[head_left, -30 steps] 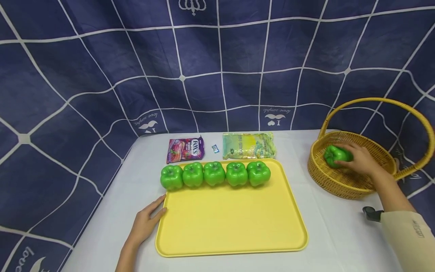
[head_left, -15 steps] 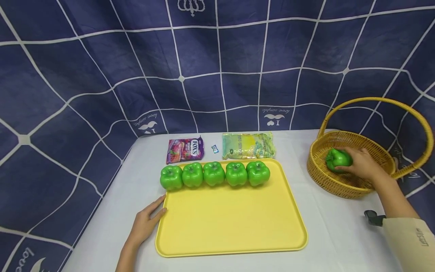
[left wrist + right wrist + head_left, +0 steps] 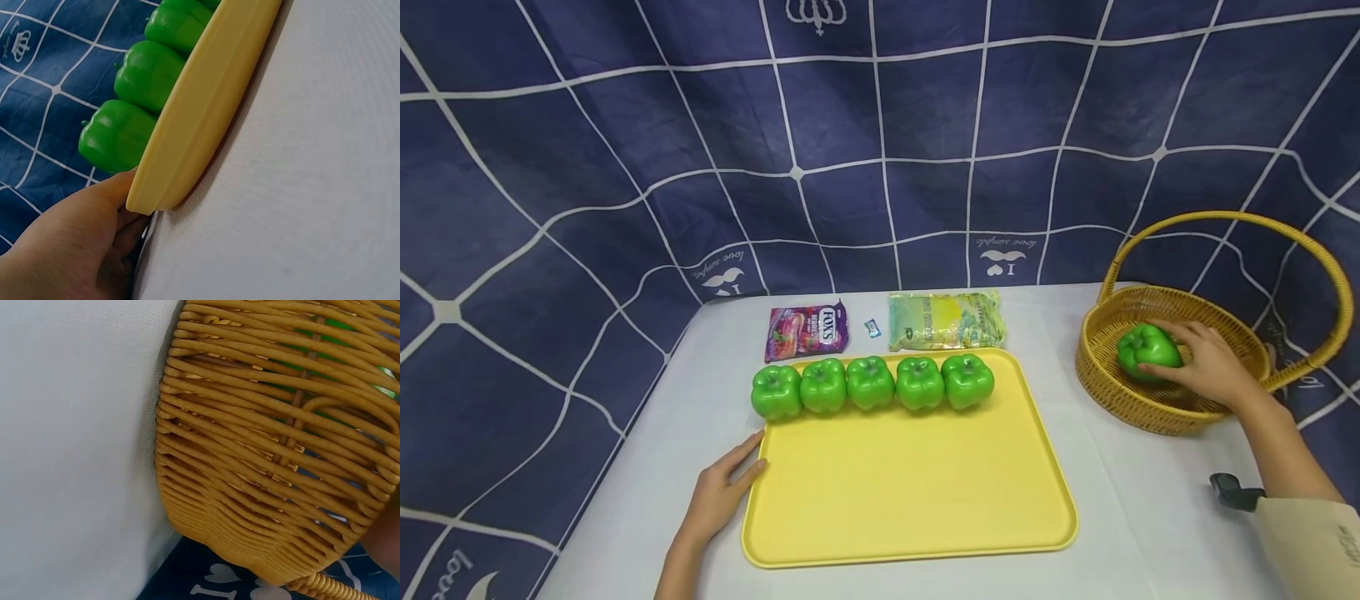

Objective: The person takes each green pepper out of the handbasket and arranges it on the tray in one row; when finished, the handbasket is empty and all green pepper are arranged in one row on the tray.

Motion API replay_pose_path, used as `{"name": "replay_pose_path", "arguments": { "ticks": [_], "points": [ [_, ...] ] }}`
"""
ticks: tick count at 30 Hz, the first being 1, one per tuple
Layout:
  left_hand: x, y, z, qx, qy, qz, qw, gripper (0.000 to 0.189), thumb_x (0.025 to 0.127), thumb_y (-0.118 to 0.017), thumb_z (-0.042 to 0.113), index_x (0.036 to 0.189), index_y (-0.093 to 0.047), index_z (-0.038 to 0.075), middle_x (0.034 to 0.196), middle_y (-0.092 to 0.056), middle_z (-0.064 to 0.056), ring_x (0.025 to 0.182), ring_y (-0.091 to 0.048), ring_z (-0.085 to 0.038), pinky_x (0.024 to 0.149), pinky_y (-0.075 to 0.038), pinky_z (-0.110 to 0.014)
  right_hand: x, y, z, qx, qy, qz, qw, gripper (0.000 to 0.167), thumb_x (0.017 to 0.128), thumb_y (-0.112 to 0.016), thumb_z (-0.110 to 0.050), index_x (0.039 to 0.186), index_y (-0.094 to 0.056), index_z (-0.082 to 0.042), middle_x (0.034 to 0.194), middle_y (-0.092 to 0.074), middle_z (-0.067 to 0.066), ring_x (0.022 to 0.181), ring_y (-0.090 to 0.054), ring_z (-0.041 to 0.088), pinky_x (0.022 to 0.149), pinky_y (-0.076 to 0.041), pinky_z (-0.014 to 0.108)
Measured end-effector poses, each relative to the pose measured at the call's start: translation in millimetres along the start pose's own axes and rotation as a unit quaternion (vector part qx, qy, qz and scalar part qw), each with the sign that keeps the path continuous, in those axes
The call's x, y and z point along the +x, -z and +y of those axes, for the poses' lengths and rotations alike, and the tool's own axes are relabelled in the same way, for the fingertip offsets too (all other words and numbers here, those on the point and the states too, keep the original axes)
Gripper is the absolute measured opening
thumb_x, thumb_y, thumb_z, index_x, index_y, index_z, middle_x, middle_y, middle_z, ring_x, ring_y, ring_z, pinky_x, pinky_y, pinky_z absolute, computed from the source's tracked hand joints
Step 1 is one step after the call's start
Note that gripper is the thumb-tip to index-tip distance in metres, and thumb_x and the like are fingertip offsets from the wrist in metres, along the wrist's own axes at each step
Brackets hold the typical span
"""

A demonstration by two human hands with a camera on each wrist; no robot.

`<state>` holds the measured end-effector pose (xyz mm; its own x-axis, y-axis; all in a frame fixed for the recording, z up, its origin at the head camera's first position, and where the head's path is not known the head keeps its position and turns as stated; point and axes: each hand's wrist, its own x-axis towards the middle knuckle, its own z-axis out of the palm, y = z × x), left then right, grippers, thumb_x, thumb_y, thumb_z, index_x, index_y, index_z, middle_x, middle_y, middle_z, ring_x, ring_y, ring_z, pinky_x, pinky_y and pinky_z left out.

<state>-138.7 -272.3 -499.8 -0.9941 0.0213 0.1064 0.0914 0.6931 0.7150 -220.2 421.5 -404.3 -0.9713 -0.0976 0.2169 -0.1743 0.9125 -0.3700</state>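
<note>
A yellow tray [image 3: 917, 483] lies on the table, with a row of several green bell peppers [image 3: 870, 383] along its far edge. My left hand [image 3: 718, 492] rests at the tray's left edge, its thumb and forefinger touching the rim; in the left wrist view the left hand [image 3: 75, 234] meets the tray's yellow side [image 3: 187, 131]. At the right, my right hand [image 3: 1213, 362] reaches into a wicker basket [image 3: 1105, 375] and has its thumb and fingers round a green bell pepper [image 3: 1142, 350]. The basket's woven side [image 3: 250, 437] hides this grip in the right wrist view.
Behind the tray lie a purple candy bag [image 3: 807, 331], a small blue-white wrapper [image 3: 872, 328] and a yellow-green packet [image 3: 946, 321]. The basket's tall handle [image 3: 1311, 242] arches over the right forearm. A dark blue patterned cloth [image 3: 850, 200] hangs behind the table.
The right hand has shifted slightly right against the bell pepper, which has turned and shows more of its top. The left hand and the row on the tray stay put.
</note>
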Motion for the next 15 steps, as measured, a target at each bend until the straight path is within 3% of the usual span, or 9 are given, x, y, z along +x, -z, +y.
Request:
{"name": "replay_pose_path", "arguments": {
  "ticks": [8, 15],
  "points": [
    [0.3, -0.6, -0.7, 0.001, 0.002, 0.002, 1.0000, 0.051, 0.090, -0.057, 0.040, 0.136, -0.048, 0.019, 0.137, -0.046, -0.008, 0.126, -0.040, -0.035, 0.104, -0.031, -0.053, -4.1, 4, -11, 0.023, -0.040, 0.014, 0.9988, 0.083, 0.079, -0.071, -0.041, 0.136, -0.031, 0.003, 0.119, -0.040, 0.038, 0.103, -0.039, 0.055, 0.077, -0.034, 0.069],
    [0.0, -0.8, -0.1, 0.000, 0.003, 0.001, 1.0000, 0.051, 0.090, -0.057, 0.040, 0.136, -0.048, 0.019, 0.137, -0.046, -0.008, 0.126, -0.040, -0.035, 0.105, -0.031, -0.053, -7.1, 4, -16, 0.041, -0.048, 0.032, 0.9975, 0.094, 0.074, -0.077, -0.039, 0.144, -0.024, -0.004, 0.126, -0.034, 0.035, 0.106, -0.035, 0.054, 0.077, -0.033, 0.071]
  ]
}}
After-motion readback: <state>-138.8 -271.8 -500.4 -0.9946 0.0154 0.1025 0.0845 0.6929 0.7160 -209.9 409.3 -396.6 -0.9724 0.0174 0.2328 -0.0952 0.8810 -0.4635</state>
